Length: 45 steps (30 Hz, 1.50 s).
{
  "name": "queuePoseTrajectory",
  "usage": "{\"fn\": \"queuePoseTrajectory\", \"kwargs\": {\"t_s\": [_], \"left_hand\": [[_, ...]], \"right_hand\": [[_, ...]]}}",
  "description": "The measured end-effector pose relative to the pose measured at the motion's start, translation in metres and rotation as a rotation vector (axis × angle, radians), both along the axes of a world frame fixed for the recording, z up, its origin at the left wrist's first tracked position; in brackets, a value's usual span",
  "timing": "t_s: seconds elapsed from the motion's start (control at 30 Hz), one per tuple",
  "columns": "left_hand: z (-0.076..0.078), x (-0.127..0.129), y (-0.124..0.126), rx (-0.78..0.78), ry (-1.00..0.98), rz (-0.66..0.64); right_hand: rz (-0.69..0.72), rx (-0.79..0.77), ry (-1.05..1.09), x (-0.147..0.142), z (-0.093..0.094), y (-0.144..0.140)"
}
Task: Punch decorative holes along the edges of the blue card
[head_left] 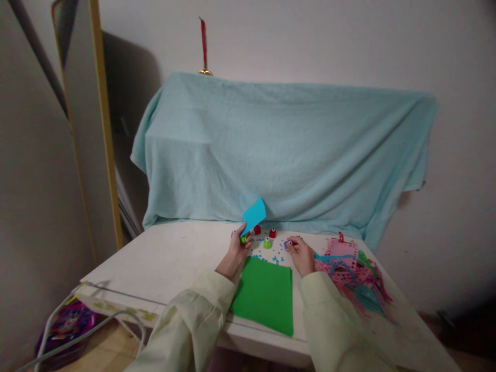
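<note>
My left hand [238,248] is closed on a sheet of bright blue paper [254,215], which tilts up above the table. A small green craft punch [243,239] shows at its fingers; I cannot tell whether it is held too. My right hand [302,256] has its fingers closed around a small purple craft punch [287,245]. Between the hands stand a green punch [267,243] and a red punch [273,233], with another red punch [257,230] by the blue paper. Tiny blue paper bits [276,259] lie scattered there. Green sheets [265,294] lie in front.
Pink, blue and green punched paper scraps [344,263] are heaped on the right of the white table [155,258]. A light blue cloth [287,150] hangs behind. Cables [112,318] run by the front left edge, above a purple bag [70,325].
</note>
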<state>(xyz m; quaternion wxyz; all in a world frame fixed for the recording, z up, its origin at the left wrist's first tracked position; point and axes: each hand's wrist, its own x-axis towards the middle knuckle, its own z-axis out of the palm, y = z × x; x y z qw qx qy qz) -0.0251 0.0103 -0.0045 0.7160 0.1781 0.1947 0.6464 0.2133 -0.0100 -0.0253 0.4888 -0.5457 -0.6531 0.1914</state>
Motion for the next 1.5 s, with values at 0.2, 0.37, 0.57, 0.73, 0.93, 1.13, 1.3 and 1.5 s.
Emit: {"fn": "queuePoseTrajectory", "kwargs": {"t_s": [0.2,0.37,0.57,0.73,0.93,1.13,1.3,1.5], "left_hand": [[0.001,0.001,-0.002,0.03,0.002,-0.005],[0.003,0.002,-0.003,0.001,-0.012,-0.009],[0.004,0.002,-0.004,-0.015,-0.012,-0.007],[0.005,0.003,-0.005,-0.01,-0.022,-0.004],[0.006,0.002,-0.004,-0.034,-0.023,-0.001],[0.004,-0.004,-0.002,0.004,-0.023,-0.029],[0.014,-0.01,-0.006,0.072,-0.028,-0.024],[0.027,-0.015,-0.011,0.121,-0.052,-0.056]], "right_hand": [[0.017,-0.009,-0.047,-0.006,0.004,-0.004],[0.027,0.124,-0.159,-0.013,0.021,-0.015],[0.303,0.291,-0.526,-0.045,0.034,-0.04],[0.28,0.247,-0.636,-0.056,0.02,-0.041],[0.141,0.267,-0.639,-0.05,0.008,-0.031],[0.054,0.326,-0.567,-0.047,0.022,-0.026],[0.156,0.27,-0.516,-0.053,0.061,-0.086],[0.319,0.124,-0.599,-0.076,0.046,-0.195]]}}
